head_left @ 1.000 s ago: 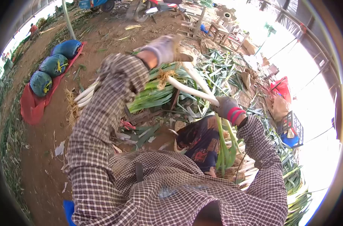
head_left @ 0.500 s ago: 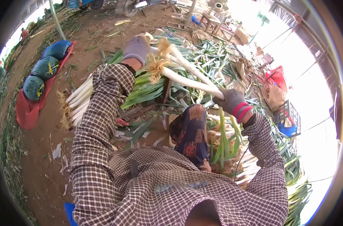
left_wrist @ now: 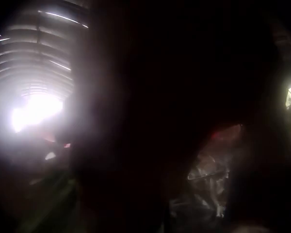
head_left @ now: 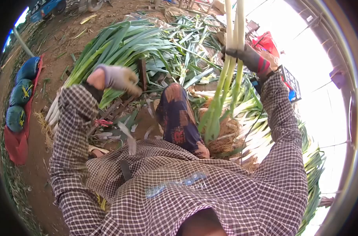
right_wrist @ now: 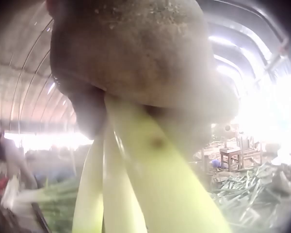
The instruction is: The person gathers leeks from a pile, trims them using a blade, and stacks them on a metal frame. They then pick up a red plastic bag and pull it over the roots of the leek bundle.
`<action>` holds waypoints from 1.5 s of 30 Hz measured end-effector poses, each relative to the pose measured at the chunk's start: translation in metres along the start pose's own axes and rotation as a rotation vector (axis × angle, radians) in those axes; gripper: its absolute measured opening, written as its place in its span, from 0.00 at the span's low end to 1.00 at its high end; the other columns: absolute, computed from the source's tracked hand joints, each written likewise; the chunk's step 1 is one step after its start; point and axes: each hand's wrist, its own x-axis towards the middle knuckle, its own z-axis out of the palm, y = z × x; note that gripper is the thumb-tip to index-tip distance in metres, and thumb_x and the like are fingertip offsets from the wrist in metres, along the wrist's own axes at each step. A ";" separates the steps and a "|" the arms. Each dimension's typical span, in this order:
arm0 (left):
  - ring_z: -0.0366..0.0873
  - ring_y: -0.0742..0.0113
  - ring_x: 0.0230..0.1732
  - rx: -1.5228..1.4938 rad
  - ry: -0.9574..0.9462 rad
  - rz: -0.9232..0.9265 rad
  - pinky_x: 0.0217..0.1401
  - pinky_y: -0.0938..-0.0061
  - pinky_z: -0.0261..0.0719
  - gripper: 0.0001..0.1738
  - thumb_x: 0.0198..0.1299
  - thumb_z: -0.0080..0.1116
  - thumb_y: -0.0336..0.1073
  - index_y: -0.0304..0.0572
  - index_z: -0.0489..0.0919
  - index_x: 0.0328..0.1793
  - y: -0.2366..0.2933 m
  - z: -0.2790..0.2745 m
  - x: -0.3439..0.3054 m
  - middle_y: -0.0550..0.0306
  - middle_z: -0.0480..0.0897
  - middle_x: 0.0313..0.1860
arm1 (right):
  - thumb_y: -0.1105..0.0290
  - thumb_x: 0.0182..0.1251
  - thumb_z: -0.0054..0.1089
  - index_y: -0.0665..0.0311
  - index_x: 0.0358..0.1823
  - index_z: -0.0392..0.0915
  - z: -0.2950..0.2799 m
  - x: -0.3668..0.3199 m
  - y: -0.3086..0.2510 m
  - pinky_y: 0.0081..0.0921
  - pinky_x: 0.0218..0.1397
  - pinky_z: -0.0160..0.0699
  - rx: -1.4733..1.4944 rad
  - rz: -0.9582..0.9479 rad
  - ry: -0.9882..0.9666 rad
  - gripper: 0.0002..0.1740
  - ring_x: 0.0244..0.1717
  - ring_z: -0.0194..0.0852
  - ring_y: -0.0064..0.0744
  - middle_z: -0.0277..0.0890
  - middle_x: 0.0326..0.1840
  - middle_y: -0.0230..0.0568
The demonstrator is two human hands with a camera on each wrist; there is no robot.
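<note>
In the head view, the gloved right hand [head_left: 247,58] grips three leeks [head_left: 234,37] around their stalks, white parts upward and green leaves hanging below the fist. The right wrist view shows the same hand [right_wrist: 136,58] closed round the pale green stalks [right_wrist: 157,170], with the fingers partly out of sight. My left hand [head_left: 120,80], in a pale glove, is blurred in front of a leek pile [head_left: 122,45], its fingers loosely extended with nothing visible in them. Below it, a pale strip [head_left: 128,137] hangs blurred over the shirt. The left wrist view is mostly dark.
More leeks with roots [head_left: 226,131] lie beside the right knee [head_left: 175,114]. Loose green leaves [head_left: 198,39] cover the ground ahead. Tied bundles [head_left: 20,94] rest on red sheeting at the left, and a black crate [head_left: 291,82] stands at the right.
The right hand has raised the leeks from a slanting to an upright position. My left hand has moved away from the root ends, back toward the body. The head view has shifted.
</note>
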 end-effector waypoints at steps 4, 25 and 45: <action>0.78 0.50 0.63 -0.115 0.433 0.344 0.66 0.65 0.74 0.54 0.57 0.53 0.76 0.27 0.72 0.67 0.034 -0.050 0.043 0.34 0.80 0.60 | 0.59 0.69 0.63 0.65 0.48 0.82 0.005 0.009 -0.030 0.29 0.51 0.80 0.160 -0.114 -0.230 0.16 0.44 0.81 0.30 0.83 0.41 0.37; 0.83 0.64 0.37 -1.657 1.079 0.479 0.36 0.69 0.82 0.17 0.66 0.61 0.39 0.32 0.77 0.53 0.088 -0.055 0.067 0.51 0.83 0.38 | 0.46 0.66 0.62 0.70 0.73 0.59 0.158 0.026 -0.042 0.31 0.52 0.80 0.544 -0.330 -0.348 0.44 0.47 0.78 0.30 0.78 0.49 0.44; 0.81 0.52 0.53 -0.576 1.115 -0.876 0.58 0.55 0.74 0.26 0.71 0.42 0.57 0.49 0.80 0.58 -0.228 0.163 -0.034 0.46 0.83 0.54 | 0.60 0.61 0.66 0.58 0.57 0.73 0.107 0.176 -0.213 0.36 0.38 0.81 -0.937 -0.548 -0.012 0.24 0.34 0.84 0.41 0.82 0.35 0.48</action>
